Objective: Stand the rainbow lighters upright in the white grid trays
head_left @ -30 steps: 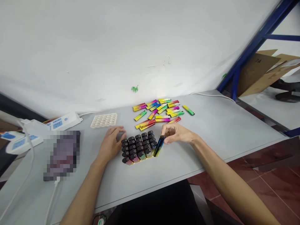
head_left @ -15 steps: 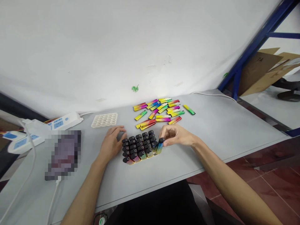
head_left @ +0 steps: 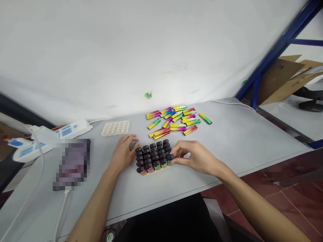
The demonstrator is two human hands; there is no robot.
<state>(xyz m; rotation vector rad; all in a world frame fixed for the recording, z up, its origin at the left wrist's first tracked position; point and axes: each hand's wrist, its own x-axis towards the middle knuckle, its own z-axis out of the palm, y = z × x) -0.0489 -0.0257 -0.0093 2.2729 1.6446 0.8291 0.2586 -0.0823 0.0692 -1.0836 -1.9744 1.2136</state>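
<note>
Black-topped lighters (head_left: 154, 157) stand upright in close rows on the grey table, their bodies coloured in shiny gradients. At the front right corner of this block, my right hand (head_left: 188, 154) pinches one lighter (head_left: 171, 158) by its upper part between thumb and fingers; it stands in line with the others. My left hand (head_left: 125, 151) rests at the block's left side, thumb and fingers apart, close to the leftmost lighters. Behind the block lies a loose group of shiny lighters (head_left: 178, 128) in yellow, red, purple, green and blue.
A white tray with rounded cells (head_left: 115, 128) lies at the back left. Power strips (head_left: 66, 130) with cables and a blurred-out dark device (head_left: 73, 161) on a white cord occupy the left side. One yellow-green lighter (head_left: 205, 118) lies apart. Cardboard boxes (head_left: 280, 77) stand beyond the blue frame.
My right hand has lowered the tilted blue-yellow lighter into the front right corner of the block, where it is now upright. My left hand stays beside the block. The view has shifted slightly.
</note>
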